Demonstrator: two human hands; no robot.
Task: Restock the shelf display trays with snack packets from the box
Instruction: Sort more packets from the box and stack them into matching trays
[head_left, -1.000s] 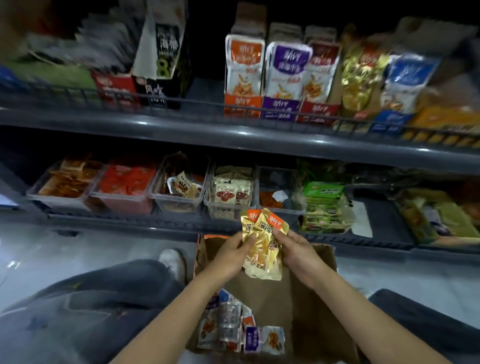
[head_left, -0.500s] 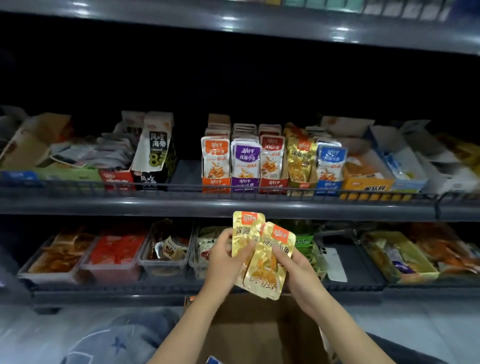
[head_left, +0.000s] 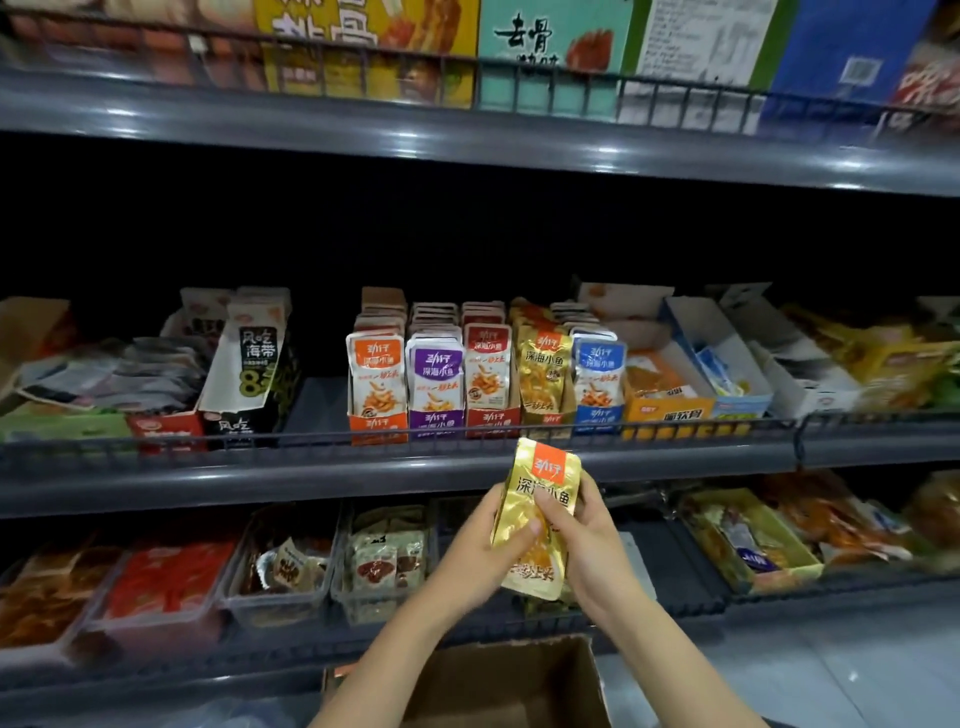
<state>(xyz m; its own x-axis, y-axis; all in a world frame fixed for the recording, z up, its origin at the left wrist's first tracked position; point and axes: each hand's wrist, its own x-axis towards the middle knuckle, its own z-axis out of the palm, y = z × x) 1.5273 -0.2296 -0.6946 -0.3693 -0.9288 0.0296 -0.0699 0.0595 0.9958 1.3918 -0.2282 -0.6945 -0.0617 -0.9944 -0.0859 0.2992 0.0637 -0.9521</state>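
Note:
Both hands hold a small stack of gold snack packets (head_left: 540, 512) with an orange top label, upright in front of the middle shelf's edge. My left hand (head_left: 480, 553) grips the stack's left side, thumb across the front. My right hand (head_left: 589, 540) grips the right side, its thumb on the label. Straight above, on the middle shelf, stands a display tray of matching gold packets (head_left: 543, 371), between a red row (head_left: 487, 371) and a blue row (head_left: 597, 379). The brown cardboard box (head_left: 511, 686) sits open below my wrists; its contents are out of view.
A wire rail (head_left: 311, 439) runs along the middle shelf's front. Orange (head_left: 375, 382) and purple (head_left: 435, 379) rows stand left of the red one. Clear tubs of snacks (head_left: 280, 571) line the lower shelf. Large boxes (head_left: 545, 41) fill the top shelf.
The view has tilted up from the box to the shelves. Both hands have lifted the packets up to the middle shelf's edge and squared the fanned packets into one stack.

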